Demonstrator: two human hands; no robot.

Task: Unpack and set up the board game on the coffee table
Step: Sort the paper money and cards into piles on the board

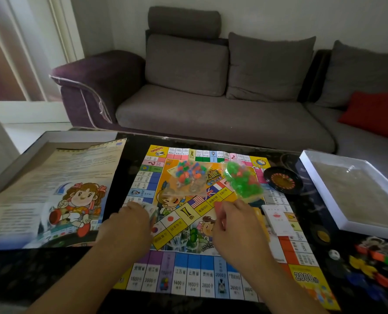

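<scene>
Green-piece bag point(242, 181) pinched above right hand point(233, 223) fingers point(220, 206), over board point(188, 264).

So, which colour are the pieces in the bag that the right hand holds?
Mostly bright green, in the clear bag held by the right hand; head view.

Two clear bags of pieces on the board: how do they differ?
The left bag holds mixed-colour pieces; the right bag holds mostly green ones with a few red. The left bag lies flat on the game board with no hand touching it; the right bag is pinched at its lower end by the right hand and looks lifted. Both are clear plastic bags of small plastic pieces, over the board's middle.
</scene>
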